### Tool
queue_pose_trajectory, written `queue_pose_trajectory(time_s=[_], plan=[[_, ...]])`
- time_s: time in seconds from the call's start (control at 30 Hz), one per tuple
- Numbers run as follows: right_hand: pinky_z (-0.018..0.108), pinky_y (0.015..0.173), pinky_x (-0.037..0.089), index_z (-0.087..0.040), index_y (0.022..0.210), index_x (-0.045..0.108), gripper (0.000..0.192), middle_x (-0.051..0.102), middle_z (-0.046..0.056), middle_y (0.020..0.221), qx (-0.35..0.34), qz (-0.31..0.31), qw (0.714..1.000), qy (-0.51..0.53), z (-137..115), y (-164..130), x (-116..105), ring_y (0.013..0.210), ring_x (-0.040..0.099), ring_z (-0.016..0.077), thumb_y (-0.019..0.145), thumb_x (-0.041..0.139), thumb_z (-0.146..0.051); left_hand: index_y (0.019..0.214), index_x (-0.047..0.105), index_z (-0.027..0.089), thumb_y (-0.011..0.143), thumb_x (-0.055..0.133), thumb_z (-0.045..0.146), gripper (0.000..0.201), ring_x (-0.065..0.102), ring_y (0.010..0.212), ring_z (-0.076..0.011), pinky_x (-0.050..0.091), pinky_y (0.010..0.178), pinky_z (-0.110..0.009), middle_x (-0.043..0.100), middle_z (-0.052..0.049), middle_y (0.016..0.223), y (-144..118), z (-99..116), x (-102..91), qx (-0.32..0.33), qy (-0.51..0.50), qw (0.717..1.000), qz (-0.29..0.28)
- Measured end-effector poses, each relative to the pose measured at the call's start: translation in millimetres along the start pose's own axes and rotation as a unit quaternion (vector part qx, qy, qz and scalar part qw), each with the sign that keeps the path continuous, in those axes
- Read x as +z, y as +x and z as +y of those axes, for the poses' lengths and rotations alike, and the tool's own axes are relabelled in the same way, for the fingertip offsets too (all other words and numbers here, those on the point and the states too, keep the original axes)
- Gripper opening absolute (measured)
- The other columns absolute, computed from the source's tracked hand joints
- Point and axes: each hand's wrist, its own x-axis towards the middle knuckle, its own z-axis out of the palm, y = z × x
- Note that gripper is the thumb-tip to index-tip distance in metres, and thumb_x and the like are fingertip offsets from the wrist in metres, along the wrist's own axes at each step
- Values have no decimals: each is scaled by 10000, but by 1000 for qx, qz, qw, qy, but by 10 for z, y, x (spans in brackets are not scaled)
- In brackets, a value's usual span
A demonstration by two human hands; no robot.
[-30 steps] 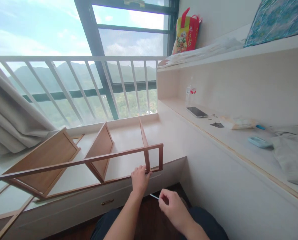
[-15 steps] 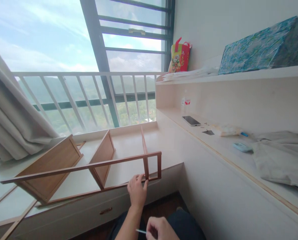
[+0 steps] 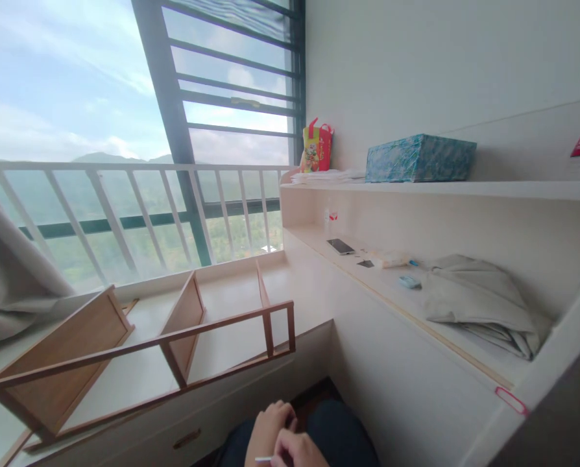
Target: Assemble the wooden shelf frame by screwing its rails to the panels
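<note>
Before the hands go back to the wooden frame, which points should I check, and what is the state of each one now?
1. Wooden frame lies flat on the white ledge: ok.
2. Frame steadied by a hand: not ok, neither hand touches it.
3. Thin white stick in the right hand: ok, pinched in the fingers.
4. Left hand free: cannot tell, it lies against the right one.
5. Frame's near corner unobstructed: ok.
</note>
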Motion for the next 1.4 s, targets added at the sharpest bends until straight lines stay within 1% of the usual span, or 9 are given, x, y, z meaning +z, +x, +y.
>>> queue_pose_trajectory(time_s=[0.1, 0.33, 0.5, 0.6, 0.73, 0.83, 0.97, 1.13, 1.4], plan=[[251, 599, 282, -209, 695, 532, 156, 611, -20, 677, -29, -1, 1000, 3, 45, -202, -103, 642, 512, 145, 761, 662, -153, 901, 719, 238, 877, 486, 272, 237, 648, 1054, -265, 370, 977, -435, 737, -54, 1032, -244, 28, -44, 28, 28, 999, -22], [257, 653, 315, -194, 728, 629, 132, 649, -12, 714, -20, 77, 994, 69, 202, -771, -359, 698, 553, 142, 854, 619, -232, 843, 720, 207, 855, 490, 285, 243, 636, 1019, -325, 330, 938, -466, 735, -98, 976, -817, -19, -67, 25, 8, 998, -51], [245, 578, 345, -183, 724, 646, 170, 619, -21, 579, 21, 97, 982, 159, 236, -789, -273, 568, 571, 136, 868, 598, -261, 753, 696, 190, 827, 530, 352, 244, 631, 871, -258, 389, 824, -365, 711, -74, 839, -776, -12, 67, -42, -153, 987, -32], [227, 514, 382, -179, 753, 641, 185, 654, -10, 563, 41, 86, 970, 221, 275, -571, -175, 482, 578, 132, 886, 548, -266, 820, 695, 164, 822, 514, 439, 329, 627, 771, -208, 421, 713, -304, 685, -71, 788, -485, -98, 212, -110, -306, 946, -18], [209, 452, 364, -178, 732, 615, 166, 687, 13, 597, 63, 92, 958, 263, 328, -145, -56, 461, 571, 129, 860, 562, -270, 1081, 670, 140, 785, 543, 656, 608, 634, 725, -186, 419, 619, -275, 702, -137, 968, -31, -267, 349, -207, -489, 847, 25], [215, 464, 377, -181, 705, 617, 180, 655, -3, 562, 67, 106, 956, 265, 370, 197, 11, 443, 543, 125, 840, 599, -299, 1177, 663, 168, 765, 623, 669, 650, 647, 834, -163, 469, 690, -265, 693, -144, 1147, 259, -328, 357, -205, -598, 772, 64], [247, 543, 411, -186, 697, 642, 209, 625, -10, 553, 62, 139, 956, 249, 438, 613, 54, 495, 554, 147, 832, 627, -346, 1077, 717, 139, 713, 770, 589, 581, 637, 821, -159, 465, 662, -245, 712, -136, 1090, 529, -339, 331, -199, -678, 703, 85], [284, 647, 437, -195, 708, 652, 236, 617, -2, 573, 60, 172, 954, 239, 530, 962, 78, 582, 582, 187, 831, 652, -397, 939, 715, 108, 695, 822, 524, 494, 630, 709, -160, 455, 564, -235, 694, -95, 838, 711, -341, 342, -187, -731, 653, 70], [270, 597, 402, -206, 654, 607, 233, 594, -20, 543, 72, 152, 960, 224, 604, 1162, 81, 545, 558, 173, 829, 658, -352, 895, 704, 101, 688, 843, 396, 387, 608, 602, -123, 421, 501, -206, 678, -64, 773, 888, -332, 281, -218, -762, 607, 58]])
